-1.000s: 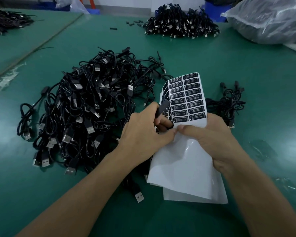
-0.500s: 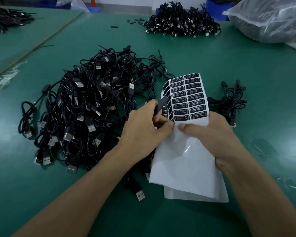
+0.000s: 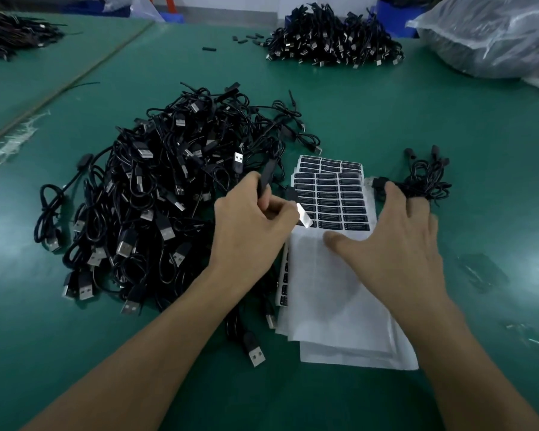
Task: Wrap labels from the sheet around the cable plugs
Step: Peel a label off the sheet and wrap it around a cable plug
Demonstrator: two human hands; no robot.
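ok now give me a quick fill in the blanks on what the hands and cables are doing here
1. The left hand grips a black cable plug and pinches a peeled ____.
2. The right hand is ____, fingers spread, its thumb over the label sheet.
3. The big cable pile lies to the ____ of the label sheet.
Missing words: label; open; left.

Of the person only the arms show, both bare. The left forearm [image 3: 156, 353] and right forearm [image 3: 467, 353] are slim and smooth, narrowing to bony wrists. The left grip [image 3: 249, 225] and right grip [image 3: 399, 244] are bare too, with long slender fingers; the nails are too blurred to make out.
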